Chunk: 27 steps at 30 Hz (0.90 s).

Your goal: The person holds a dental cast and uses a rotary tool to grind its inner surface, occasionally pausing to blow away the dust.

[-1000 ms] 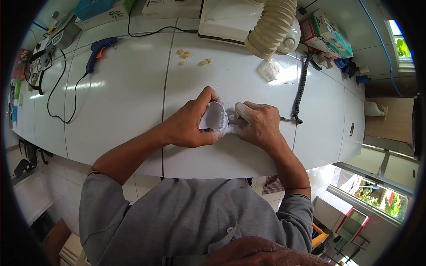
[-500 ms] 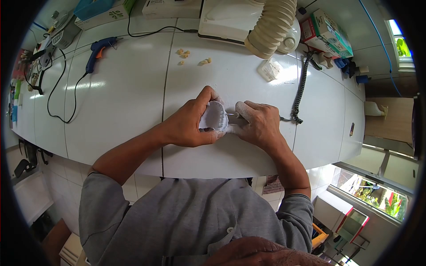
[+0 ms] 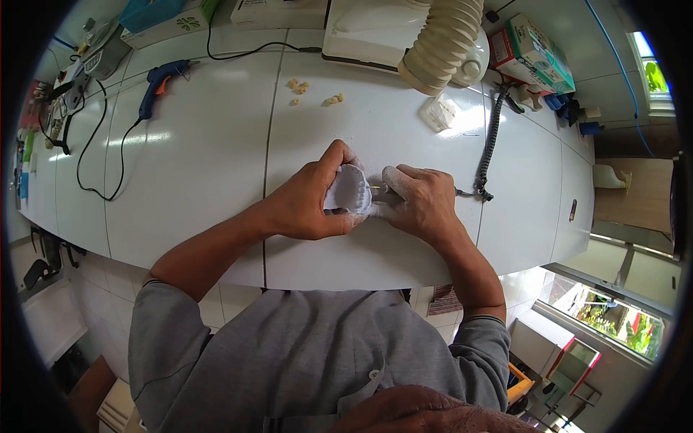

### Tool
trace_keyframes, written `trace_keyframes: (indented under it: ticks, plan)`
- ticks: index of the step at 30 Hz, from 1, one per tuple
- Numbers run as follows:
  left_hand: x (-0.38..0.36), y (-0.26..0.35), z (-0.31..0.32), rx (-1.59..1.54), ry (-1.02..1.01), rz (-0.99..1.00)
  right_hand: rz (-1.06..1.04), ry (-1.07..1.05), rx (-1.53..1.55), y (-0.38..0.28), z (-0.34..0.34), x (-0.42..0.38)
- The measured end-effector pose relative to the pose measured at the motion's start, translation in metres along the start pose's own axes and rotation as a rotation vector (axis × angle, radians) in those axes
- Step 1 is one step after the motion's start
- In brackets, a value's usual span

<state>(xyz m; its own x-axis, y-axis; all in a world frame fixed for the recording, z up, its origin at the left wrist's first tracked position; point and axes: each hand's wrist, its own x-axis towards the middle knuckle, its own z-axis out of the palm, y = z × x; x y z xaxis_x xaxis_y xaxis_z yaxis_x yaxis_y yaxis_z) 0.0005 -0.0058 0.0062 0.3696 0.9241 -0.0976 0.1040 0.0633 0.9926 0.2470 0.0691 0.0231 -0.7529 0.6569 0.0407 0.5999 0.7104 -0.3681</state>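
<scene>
A pale plaster dental model (image 3: 346, 190) with a curved row of teeth is gripped by my left hand (image 3: 315, 196), thumb and fingers on opposite edges. My right hand (image 3: 422, 198), dusted white, is wrapped around a rotary handpiece (image 3: 390, 195). Its thin bit points left at the teeth and appears to touch or nearly touch them. Most of the handpiece body is hidden by my fingers; its cord (image 3: 465, 193) comes out to the right. Both hands are just above the white table (image 3: 195, 187).
Several small yellowish tooth-like pieces (image 3: 298, 86) lie beyond my hands. A blue glue gun (image 3: 160, 85) is at the left with its cable. A ribbed hose (image 3: 444, 47) hangs over a white machine (image 3: 368, 36). A small clear packet (image 3: 439, 113) and a coiled cord (image 3: 492, 137) are at the right.
Almost nothing differs. Both hands keep their grip and place; the handpiece's bit looks slightly shifted and more golden against the teeth.
</scene>
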Motion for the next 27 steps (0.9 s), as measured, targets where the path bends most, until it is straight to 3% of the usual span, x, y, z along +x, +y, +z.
trace_keyframes:
  ticks: [27]
  plan:
    - [0.0,-0.0011,-0.0001,0.002,-0.005,-0.016,0.005,-0.012,-0.047,0.0016,0.0012,-0.0003]
